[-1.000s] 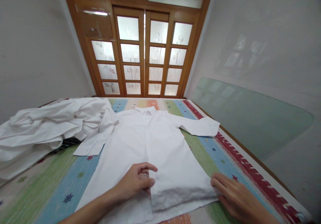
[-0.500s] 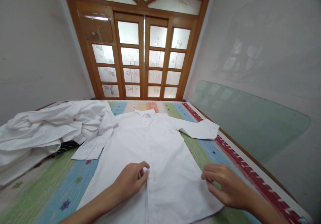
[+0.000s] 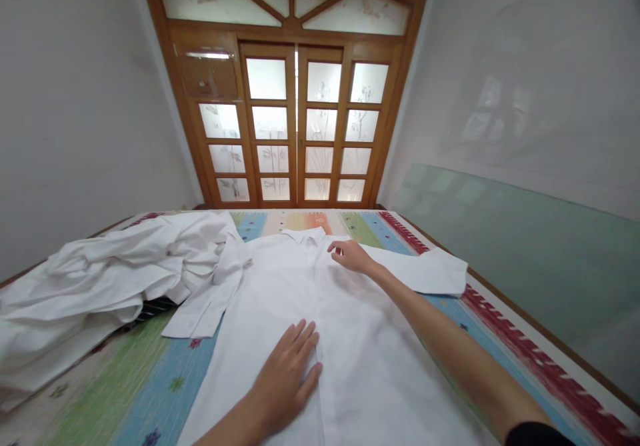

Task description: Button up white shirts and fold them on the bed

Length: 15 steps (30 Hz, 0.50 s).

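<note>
A white long-sleeved shirt (image 3: 280, 293) lies front side up, its collar at the far end and its sleeves out to both sides. My left hand (image 3: 290, 369) rests flat on its lower front beside the button placket, fingers stretched out. Near the collar, my right hand (image 3: 350, 257) is over the upper front, with fingers loosely bent and nothing visible between them. My right forearm crosses above the shirt's right side and hides part of that edge.
Crumpled white clothes (image 3: 150, 259) are heaped at the left, with a dark striped piece (image 3: 155, 308) under them. A striped, patterned cloth (image 3: 120, 379) covers the surface. A glass panel (image 3: 500, 233) leans along the right wall; wooden doors (image 3: 297, 126) stand beyond.
My right hand has left the shirt's lower right edge and moved up toward the collar. My left hand has gone from bent fingers to lying flat on the front.
</note>
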Each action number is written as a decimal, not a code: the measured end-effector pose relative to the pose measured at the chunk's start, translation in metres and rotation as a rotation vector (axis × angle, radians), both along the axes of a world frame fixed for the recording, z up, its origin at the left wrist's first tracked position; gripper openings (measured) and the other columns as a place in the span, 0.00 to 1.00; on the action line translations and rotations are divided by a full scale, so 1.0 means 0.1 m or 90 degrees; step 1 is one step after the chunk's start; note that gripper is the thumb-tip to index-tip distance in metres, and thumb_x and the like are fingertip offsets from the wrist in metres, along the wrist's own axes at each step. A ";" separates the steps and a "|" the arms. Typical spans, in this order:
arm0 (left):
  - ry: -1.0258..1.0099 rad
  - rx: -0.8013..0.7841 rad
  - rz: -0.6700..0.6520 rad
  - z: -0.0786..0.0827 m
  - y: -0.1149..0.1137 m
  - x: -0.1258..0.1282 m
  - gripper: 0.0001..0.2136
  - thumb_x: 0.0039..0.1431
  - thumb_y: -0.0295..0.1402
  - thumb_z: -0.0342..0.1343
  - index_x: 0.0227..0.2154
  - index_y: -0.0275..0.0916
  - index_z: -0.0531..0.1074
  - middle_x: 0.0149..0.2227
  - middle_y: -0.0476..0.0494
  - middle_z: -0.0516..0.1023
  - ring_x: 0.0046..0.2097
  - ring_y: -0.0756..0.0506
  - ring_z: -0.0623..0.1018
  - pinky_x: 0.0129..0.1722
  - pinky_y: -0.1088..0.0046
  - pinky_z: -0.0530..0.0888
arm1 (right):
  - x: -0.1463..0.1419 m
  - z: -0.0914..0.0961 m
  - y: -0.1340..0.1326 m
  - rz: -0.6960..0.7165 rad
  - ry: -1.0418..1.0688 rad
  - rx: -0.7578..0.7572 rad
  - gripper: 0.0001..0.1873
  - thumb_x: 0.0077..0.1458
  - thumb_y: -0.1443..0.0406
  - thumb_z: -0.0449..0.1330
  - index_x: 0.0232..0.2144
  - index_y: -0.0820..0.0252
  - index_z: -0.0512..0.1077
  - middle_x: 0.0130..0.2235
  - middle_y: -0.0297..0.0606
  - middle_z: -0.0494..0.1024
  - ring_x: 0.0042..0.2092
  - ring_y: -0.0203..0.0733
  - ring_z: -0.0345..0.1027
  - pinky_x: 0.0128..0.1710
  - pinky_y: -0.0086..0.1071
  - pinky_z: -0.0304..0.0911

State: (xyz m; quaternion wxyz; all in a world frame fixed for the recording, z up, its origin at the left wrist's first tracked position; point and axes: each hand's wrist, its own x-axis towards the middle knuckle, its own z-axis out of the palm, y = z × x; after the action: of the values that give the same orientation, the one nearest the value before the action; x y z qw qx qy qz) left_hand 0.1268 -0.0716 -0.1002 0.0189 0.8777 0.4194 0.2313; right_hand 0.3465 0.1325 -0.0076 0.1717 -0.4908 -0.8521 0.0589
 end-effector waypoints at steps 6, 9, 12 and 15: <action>-0.005 -0.010 -0.022 0.00 0.02 -0.03 0.26 0.65 0.37 0.46 0.65 0.42 0.54 0.64 0.39 0.62 0.65 0.39 0.60 0.62 0.54 0.64 | -0.48 -0.19 0.64 -0.061 -0.041 -0.058 0.21 0.60 0.69 0.51 0.55 0.57 0.69 0.45 0.41 0.79 0.47 0.43 0.70 0.44 0.31 0.60; 0.007 -0.012 -0.030 -0.03 0.05 -0.04 0.28 0.65 0.38 0.47 0.66 0.42 0.51 0.64 0.40 0.61 0.66 0.39 0.59 0.62 0.54 0.64 | -0.62 -0.26 0.83 -0.066 -0.058 -0.070 0.23 0.61 0.69 0.50 0.58 0.59 0.66 0.52 0.45 0.75 0.51 0.45 0.68 0.45 0.32 0.60; 0.027 0.000 -0.033 -0.10 0.08 -0.05 0.28 0.64 0.39 0.48 0.66 0.42 0.52 0.65 0.39 0.59 0.66 0.38 0.59 0.62 0.55 0.65 | -0.69 -0.31 0.95 -0.070 -0.077 -0.081 0.21 0.59 0.70 0.51 0.54 0.60 0.69 0.50 0.46 0.76 0.51 0.46 0.68 0.44 0.33 0.60; 0.031 0.012 -0.023 -0.18 0.10 -0.05 0.29 0.63 0.40 0.49 0.66 0.41 0.51 0.66 0.38 0.56 0.66 0.37 0.59 0.61 0.56 0.65 | -0.74 -0.32 1.05 -0.076 -0.073 -0.079 0.16 0.59 0.70 0.52 0.48 0.62 0.72 0.47 0.47 0.77 0.50 0.47 0.68 0.43 0.33 0.59</action>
State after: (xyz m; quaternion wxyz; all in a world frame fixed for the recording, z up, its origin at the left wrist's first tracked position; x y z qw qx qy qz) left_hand 0.1215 -0.0612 -0.1179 0.0049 0.8907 0.4015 0.2131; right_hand 0.2727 0.2371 -0.0400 0.0950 -0.5529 -0.8246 0.0728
